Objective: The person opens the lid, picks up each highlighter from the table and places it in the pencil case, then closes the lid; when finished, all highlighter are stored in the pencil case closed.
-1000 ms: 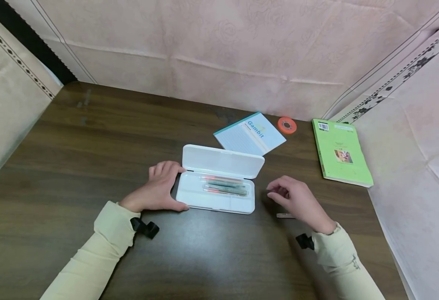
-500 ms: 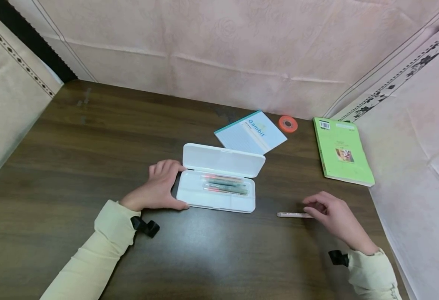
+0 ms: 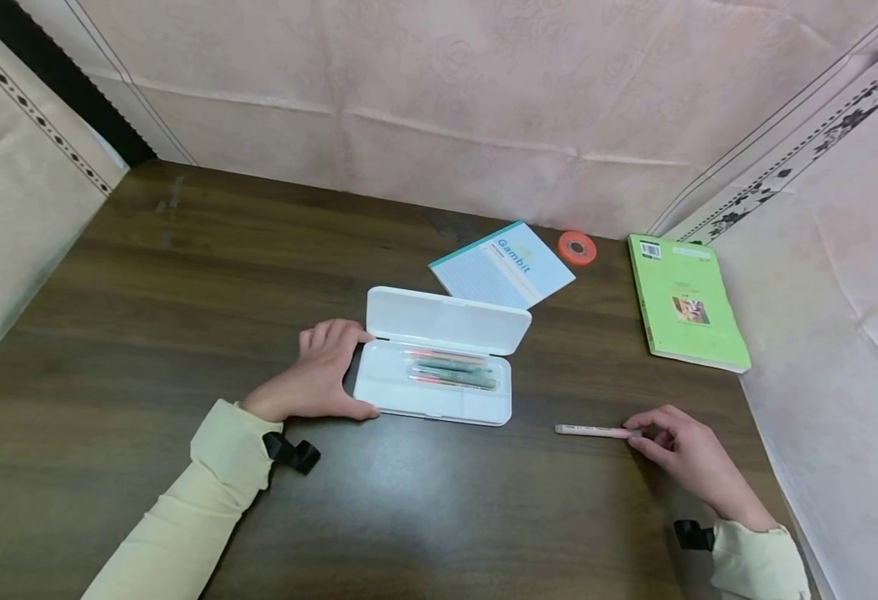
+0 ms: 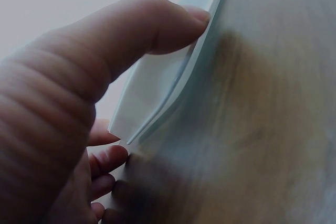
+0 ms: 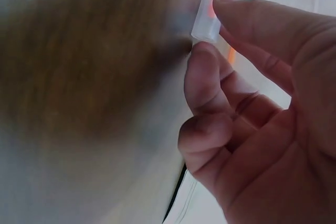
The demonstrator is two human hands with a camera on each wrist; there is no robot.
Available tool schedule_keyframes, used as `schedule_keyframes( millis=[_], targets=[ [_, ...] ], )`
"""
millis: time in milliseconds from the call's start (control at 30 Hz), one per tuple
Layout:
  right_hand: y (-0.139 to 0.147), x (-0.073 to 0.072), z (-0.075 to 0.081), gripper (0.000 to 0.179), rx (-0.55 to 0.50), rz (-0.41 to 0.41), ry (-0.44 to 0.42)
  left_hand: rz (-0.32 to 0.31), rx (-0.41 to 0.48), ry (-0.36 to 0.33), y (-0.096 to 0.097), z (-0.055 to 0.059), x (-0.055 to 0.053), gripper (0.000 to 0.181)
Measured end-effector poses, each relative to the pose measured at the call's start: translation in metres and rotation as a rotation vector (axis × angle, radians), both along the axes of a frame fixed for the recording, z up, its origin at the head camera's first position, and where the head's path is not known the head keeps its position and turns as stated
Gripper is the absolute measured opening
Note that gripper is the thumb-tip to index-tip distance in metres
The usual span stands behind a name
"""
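An open white pencil case [image 3: 431,400] lies on the table with its lid [image 3: 446,321] tipped back. Several slim pens [image 3: 452,371] rest inside it. My left hand [image 3: 319,375] grips the case's left end, thumb at the front edge and fingers at the back; the left wrist view shows the thumb [image 4: 157,24] on the rim. To the right of the case lies a slim white and pink pen [image 3: 592,431]. My right hand [image 3: 686,450] pinches its right end, and in the right wrist view thumb and fingers meet at the pen's clear tip [image 5: 206,27].
Behind the case lies a light blue notebook [image 3: 502,265], partly covered by the lid. An orange tape roll [image 3: 577,247] sits beside it at the back. A green book [image 3: 686,304] lies at the right edge. Patterned cloth [image 3: 439,100] hangs behind the table.
My right hand has moved right and towards me, away from the case, uncovering the pen and taking its right end. The left hand has stayed on the case.
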State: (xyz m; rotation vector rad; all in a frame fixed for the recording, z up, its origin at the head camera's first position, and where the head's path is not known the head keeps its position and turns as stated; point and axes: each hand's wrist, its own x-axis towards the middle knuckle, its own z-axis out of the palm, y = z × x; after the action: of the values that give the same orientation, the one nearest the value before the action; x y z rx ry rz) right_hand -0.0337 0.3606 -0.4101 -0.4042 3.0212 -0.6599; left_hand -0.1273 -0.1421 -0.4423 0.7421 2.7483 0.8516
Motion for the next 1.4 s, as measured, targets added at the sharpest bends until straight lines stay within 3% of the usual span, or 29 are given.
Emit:
schedule_keyframes(
  millis=[467, 833, 1133, 1400],
  targets=[
    [0.0, -0.003, -0.001, 0.025, 0.002, 0.032, 0.045, 0.0, 0.005, -0.003, 0.001, 0.001, 0.0, 0.092],
    [-0.008, -0.006, 0.015, 0.027, -0.035, 0.049, 0.09, 0.002, 0.003, 0.002, 0.0, 0.0, 0.0, 0.094],
    [-0.058, -0.029, 0.036, 0.022, -0.07, 0.098, 0.086, 0.003, 0.002, -0.001, -0.001, 0.0, -0.001, 0.094],
    [-0.117, -0.054, 0.043, 0.012, -0.11, 0.187, 0.021, -0.005, 0.008, -0.003, 0.001, 0.001, 0.0, 0.093]
  ],
)
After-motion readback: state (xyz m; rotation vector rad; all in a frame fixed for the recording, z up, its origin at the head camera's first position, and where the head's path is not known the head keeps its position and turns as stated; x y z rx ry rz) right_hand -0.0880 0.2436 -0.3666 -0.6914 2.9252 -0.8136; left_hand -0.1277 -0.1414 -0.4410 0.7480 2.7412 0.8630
